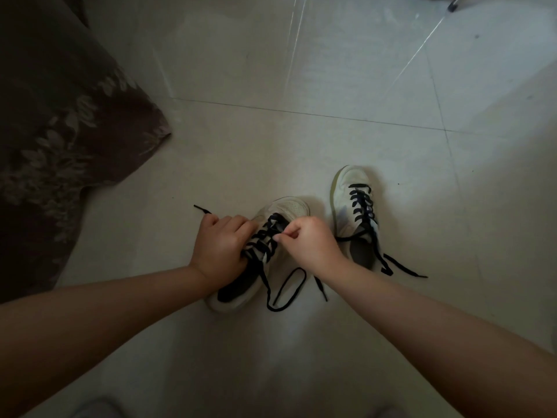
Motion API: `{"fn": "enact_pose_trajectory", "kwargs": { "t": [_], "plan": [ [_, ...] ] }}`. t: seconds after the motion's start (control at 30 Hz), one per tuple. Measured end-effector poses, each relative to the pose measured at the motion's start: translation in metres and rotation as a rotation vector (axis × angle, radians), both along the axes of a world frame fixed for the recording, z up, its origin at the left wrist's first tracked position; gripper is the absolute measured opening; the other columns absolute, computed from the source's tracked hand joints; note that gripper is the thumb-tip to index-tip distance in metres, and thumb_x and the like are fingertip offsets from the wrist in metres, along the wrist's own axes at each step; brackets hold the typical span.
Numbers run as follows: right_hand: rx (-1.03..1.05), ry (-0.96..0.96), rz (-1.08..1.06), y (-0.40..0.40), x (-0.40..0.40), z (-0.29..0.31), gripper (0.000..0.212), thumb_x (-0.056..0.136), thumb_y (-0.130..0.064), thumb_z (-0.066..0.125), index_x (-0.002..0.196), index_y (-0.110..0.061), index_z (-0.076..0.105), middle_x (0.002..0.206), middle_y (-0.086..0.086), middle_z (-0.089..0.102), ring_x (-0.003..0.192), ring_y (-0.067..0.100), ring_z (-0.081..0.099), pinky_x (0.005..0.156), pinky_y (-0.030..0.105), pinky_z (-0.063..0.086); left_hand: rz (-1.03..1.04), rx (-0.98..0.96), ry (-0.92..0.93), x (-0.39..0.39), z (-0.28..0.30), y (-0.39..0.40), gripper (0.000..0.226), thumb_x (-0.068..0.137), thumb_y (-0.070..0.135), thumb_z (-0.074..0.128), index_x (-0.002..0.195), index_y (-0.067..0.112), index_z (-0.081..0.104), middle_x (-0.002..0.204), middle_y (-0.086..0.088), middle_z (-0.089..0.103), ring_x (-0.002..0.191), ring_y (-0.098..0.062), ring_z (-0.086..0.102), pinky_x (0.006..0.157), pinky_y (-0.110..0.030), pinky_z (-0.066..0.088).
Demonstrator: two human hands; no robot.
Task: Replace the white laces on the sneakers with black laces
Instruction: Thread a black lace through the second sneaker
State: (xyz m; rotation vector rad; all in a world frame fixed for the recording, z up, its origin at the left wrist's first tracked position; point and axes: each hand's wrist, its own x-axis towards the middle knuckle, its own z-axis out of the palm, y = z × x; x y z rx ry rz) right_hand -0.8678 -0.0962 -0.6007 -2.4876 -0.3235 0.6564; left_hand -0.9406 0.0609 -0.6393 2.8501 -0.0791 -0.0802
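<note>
- Two white low-top sneakers stand on a pale tiled floor [331, 70], toes pointing away from the viewer, near the middle of the floor and well away from its edges
- The nearer white sneaker [289, 206] sits between both hands; a flat black fabric lace [262, 239] criss-crosses its eyelets, with one loose end looping on the tiles beside the heel
- The left hand [221, 245] is curled round the sneaker's left side and collar, and seems to grip the other lace end, whose tip pokes out past the knuckles
- The right hand [310, 239] is closed narrow, thumb and forefinger pinching a crossing of the lace over the tongue
- The second white sneaker [351, 182] stands just to the right, untouched, already threaded with its own black lace [363, 206], ends trailing on the tiles
- A dark floral-patterned cloth [60, 131] hangs at the left edge of the floor
- Judgement: the lace looks soft, limp and light, so it is best pinched close to an eyelet or by its stiff tip; the shoe seems light enough to slide on smooth tiles, so steadying the collar makes sense
- No white laces are in view
</note>
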Motion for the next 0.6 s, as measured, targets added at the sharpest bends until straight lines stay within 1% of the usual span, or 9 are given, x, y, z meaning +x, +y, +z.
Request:
{"fn": "enact_pose_trajectory", "kwargs": {
  "t": [0.1,0.2,0.27,0.3,0.33,0.37,0.43,0.5,0.6],
  "plan": [
    [0.017,0.066,-0.059,0.0,0.001,0.0,0.028,0.085,-0.026,0.069,0.079,0.001,0.072,0.078,0.016,0.07,0.076,0.027,0.065,0.069,0.031,0.052,0.006,0.004,0.003,0.0,-0.001,0.0,0.04,0.068,0.032,0.046,0.095,0.012,0.067,0.087,-0.003,0.067,0.068,-0.025,0.061,0.064,-0.034,0.026],
    [-0.049,0.14,-0.068,0.006,-0.001,-0.005,0.031,0.087,-0.025,0.064,0.068,0.0,0.068,0.076,0.013,0.07,0.073,0.025,0.066,0.066,0.029,0.051,0.007,0.009,-0.004,0.0,-0.001,0.0,0.04,0.067,0.031,0.045,0.094,0.012,0.067,0.087,-0.003,0.067,0.068,-0.025,0.061,0.064,-0.034,0.024],
    [-0.072,0.202,-0.058,0.01,0.0,-0.006,0.039,0.089,-0.022,0.058,0.054,-0.006,0.054,0.064,0.008,0.064,0.063,0.022,0.06,0.064,0.03,0.049,0.012,0.012,-0.001,0.0,0.0,0.0,0.041,0.067,0.03,0.044,0.095,0.012,0.068,0.087,-0.003,0.067,0.068,-0.025,0.061,0.064,-0.034,0.024],
    [-0.074,0.222,-0.035,0.01,0.002,-0.004,0.04,0.091,-0.02,0.055,0.053,-0.009,0.047,0.056,0.006,0.054,0.057,0.021,0.053,0.06,0.028,0.044,0.014,0.013,0.001,0.0,0.0,0.0,0.041,0.067,0.03,0.045,0.095,0.011,0.068,0.087,-0.003,0.067,0.068,-0.025,0.061,0.064,-0.034,0.024],
    [-0.063,0.248,-0.009,0.008,0.004,-0.001,0.038,0.093,-0.02,0.052,0.057,-0.011,0.046,0.055,0.005,0.046,0.056,0.02,0.047,0.058,0.027,0.039,0.017,0.01,0.01,0.0,0.001,0.0,0.04,0.068,0.03,0.045,0.096,0.011,0.068,0.087,-0.004,0.067,0.068,-0.026,0.061,0.064,-0.034,0.024],
    [-0.03,0.292,0.006,0.005,0.007,0.001,0.034,0.095,-0.021,0.05,0.062,-0.012,0.05,0.059,0.006,0.045,0.059,0.019,0.046,0.059,0.026,0.036,0.017,0.009,0.015,-0.001,0.002,0.001,0.04,0.069,0.03,0.045,0.096,0.011,0.068,0.086,-0.004,0.067,0.068,-0.026,0.062,0.064,-0.034,0.024],
    [0.118,0.431,-0.041,-0.005,0.012,0.007,0.026,0.097,-0.023,0.05,0.073,-0.015,0.056,0.07,0.004,0.053,0.067,0.016,0.051,0.064,0.024,0.039,0.014,0.017,0.024,0.0,0.004,0.002,0.041,0.069,0.031,0.045,0.097,0.011,0.068,0.086,-0.003,0.067,0.068,-0.025,0.062,0.065,-0.034,0.024],
    [0.292,0.567,-0.157,-0.013,0.013,0.009,0.019,0.098,-0.017,0.049,0.08,-0.014,0.057,0.072,0.002,0.052,0.068,0.012,0.05,0.065,0.019,0.042,0.007,0.02,0.03,0.0,0.005,0.002,0.042,0.07,0.034,0.045,0.098,0.013,0.068,0.087,-0.002,0.068,0.069,-0.024,0.062,0.066,-0.033,0.024],
    [0.324,0.637,-0.226,-0.015,0.012,0.005,0.016,0.098,-0.015,0.048,0.085,-0.011,0.056,0.073,0.002,0.05,0.069,0.011,0.048,0.067,0.021,0.043,-0.008,-0.008,0.057,0.004,0.009,0.003,0.047,0.071,0.04,0.043,0.101,0.015,0.069,0.093,-0.002,0.069,0.078,-0.024,0.064,0.07,-0.033,0.024]
  ]
}}
